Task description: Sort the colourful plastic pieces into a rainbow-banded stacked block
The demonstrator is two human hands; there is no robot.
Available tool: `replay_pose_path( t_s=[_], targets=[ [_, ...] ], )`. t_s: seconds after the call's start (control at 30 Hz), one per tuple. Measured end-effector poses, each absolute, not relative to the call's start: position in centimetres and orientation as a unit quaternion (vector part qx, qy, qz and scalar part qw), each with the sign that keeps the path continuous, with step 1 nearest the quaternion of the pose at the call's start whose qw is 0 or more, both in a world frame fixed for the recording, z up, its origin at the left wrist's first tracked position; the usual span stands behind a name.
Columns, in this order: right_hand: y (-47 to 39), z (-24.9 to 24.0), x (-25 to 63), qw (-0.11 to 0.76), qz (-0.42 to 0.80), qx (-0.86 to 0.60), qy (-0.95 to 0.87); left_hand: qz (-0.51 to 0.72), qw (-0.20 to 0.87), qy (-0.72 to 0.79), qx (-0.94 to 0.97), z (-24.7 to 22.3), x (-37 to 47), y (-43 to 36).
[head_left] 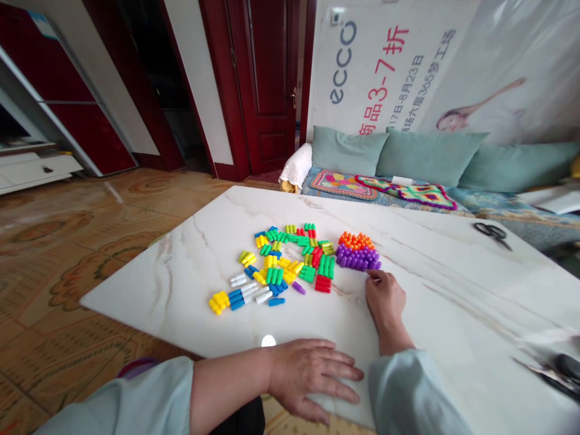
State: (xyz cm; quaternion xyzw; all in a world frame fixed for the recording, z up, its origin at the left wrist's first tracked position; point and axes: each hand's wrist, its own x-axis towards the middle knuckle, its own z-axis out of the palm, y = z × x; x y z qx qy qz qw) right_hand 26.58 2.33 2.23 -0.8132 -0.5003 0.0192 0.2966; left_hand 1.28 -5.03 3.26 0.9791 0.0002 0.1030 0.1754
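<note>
My left hand (315,377) lies flat near the front edge of the table, its fingers spread and holding nothing. My right hand (385,299) is closed, fingertips together at the near right corner of a block of purple bullet-shaped plastic pieces (357,258). Whatever may be between those fingers is hidden. Orange pieces (356,240) of the same shape stand packed directly behind the purple ones. Left of them spreads a loose pile with green pieces (275,276), yellow pieces (219,302), red pieces (323,284), white pieces (263,297) and blue pieces (277,301). A single purple piece (298,287) lies at the pile's near side.
The white marble-patterned table (181,290) reaches out on both sides. Black scissors (492,232) lie at its far right, and another dark-handled tool (555,371) at the right edge. Behind stands a sofa with green cushions (426,156). A red door (269,78) is beyond.
</note>
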Motion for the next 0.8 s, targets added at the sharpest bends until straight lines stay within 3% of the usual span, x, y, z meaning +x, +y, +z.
replay_pose_path(
  t_s=[0.2, 0.33, 0.4, 0.53, 0.67, 0.8],
  targets=[
    [2.1, 2.5, 26.3, 0.316, 0.048, -0.806, -0.499, 0.113, 0.108, -0.012, 0.988, 2.9, 1.9, -4.8],
    [2.2, 2.8, 26.1, 0.317, 0.077, -0.810, -0.487, 0.068, 0.073, 0.049, 0.994, 5.7, 0.4, -2.6],
    [2.3, 2.8, 26.0, 0.308, 0.087, -0.814, -0.484, 0.028, 0.041, 0.171, 0.984, 8.7, -1.9, -0.9],
    [2.4, 2.8, 25.9, 0.289, 0.085, -0.817, -0.492, -0.024, -0.028, 0.567, 0.823, 14.8, -8.5, 1.2],
    [2.5, 2.8, 25.7, 0.271, 0.074, -0.817, -0.504, -0.177, 0.067, 0.669, 0.718, 15.0, -13.1, 0.8],
    [2.4, 2.7, 25.6, 0.278, 0.071, -0.808, -0.514, -0.178, 0.165, 0.651, 0.719, 10.8, -12.5, -0.5]
  ],
)
